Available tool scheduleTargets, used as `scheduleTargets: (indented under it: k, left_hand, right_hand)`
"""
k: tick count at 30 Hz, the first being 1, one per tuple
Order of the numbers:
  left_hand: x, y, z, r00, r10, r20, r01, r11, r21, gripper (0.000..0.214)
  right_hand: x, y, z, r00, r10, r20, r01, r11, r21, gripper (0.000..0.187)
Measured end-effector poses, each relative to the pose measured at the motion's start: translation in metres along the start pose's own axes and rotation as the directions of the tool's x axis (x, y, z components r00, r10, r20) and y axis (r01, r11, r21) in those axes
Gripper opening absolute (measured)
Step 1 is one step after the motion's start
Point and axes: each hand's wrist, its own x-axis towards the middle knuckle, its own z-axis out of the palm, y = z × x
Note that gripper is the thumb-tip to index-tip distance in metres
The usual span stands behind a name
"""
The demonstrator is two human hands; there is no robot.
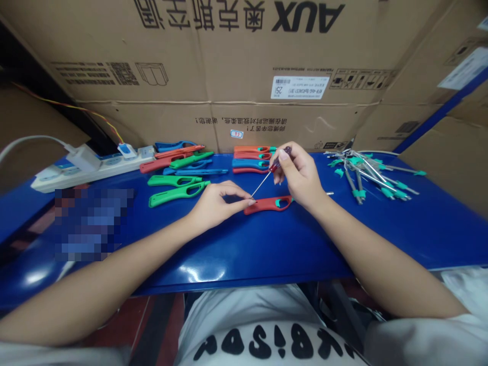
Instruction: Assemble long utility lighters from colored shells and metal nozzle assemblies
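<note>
A white shirt (244,305) is worn, printed across the front with bulbous black lettering (279,333); forearms (362,249) are left bare by loose pale sleeves (407,338)

Workshop, looks like a small hand-assembly station; size of whole room can't tell. Clues: blue worktop (244,249) with same-type parts sorted in batches. Coloured shells (168,179) heaped at left, neat row (247,163) of more at centre back, rods (368,173) with green bits piled at right. Screwdriver (273,166) at work near one red shell (263,205), so manual work. White power strip (109,169), plugs in, back left. Makeshift partition: carton sheet (229,61) with upside-down AUX print, stood behind worktop, fold creases, printed label (300,87) and small number sticker (237,134) on it. More cardboard (450,168) at right side. Reddish floor (127,315) below.
</note>
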Motion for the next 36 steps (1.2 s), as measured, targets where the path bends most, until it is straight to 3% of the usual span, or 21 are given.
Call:
scheduleTargets:
  k: [15, 22, 25, 29, 31, 36]
  left_hand:
    - [0.000, 0.001, 0.000, 1.000, -0.014, 0.022, 0.014, 1.000, -0.016, 0.016]
    - [-0.003, -0.003, 0.003, 0.995, -0.042, 0.085, 0.041, 0.999, 0.013, 0.015]
    - [-0.005, -0.003, 0.005, 0.991, -0.036, 0.128, 0.033, 0.999, 0.023, 0.015]
    - [-0.005, -0.002, 0.007, 0.984, -0.012, 0.177, 0.008, 1.000, 0.022, 0.014]
    - [-0.005, -0.002, 0.007, 0.985, -0.012, 0.172, 0.009, 1.000, 0.016, 0.015]
    - [-0.005, -0.002, 0.005, 0.988, -0.018, 0.155, 0.017, 1.000, 0.007, 0.014]
  right_hand:
    - [0.002, 0.003, 0.000, 1.000, 0.026, 0.013, -0.026, 0.999, 0.031, 0.043]
    - [-0.004, -0.011, 0.005, 0.987, -0.026, 0.160, 0.011, 0.996, 0.090, 0.034]
    - [-0.010, -0.015, 0.008, 0.991, -0.064, 0.116, 0.068, 0.997, -0.027, 0.033]
    - [-0.016, -0.015, 0.008, 0.974, -0.219, 0.064, 0.228, 0.933, -0.280, 0.027]
    - [-0.017, -0.015, 0.008, 0.964, -0.247, 0.102, 0.266, 0.920, -0.287, 0.028]
    - [-0.017, -0.010, 0.010, 0.933, -0.180, 0.310, 0.206, 0.977, -0.050, 0.042]
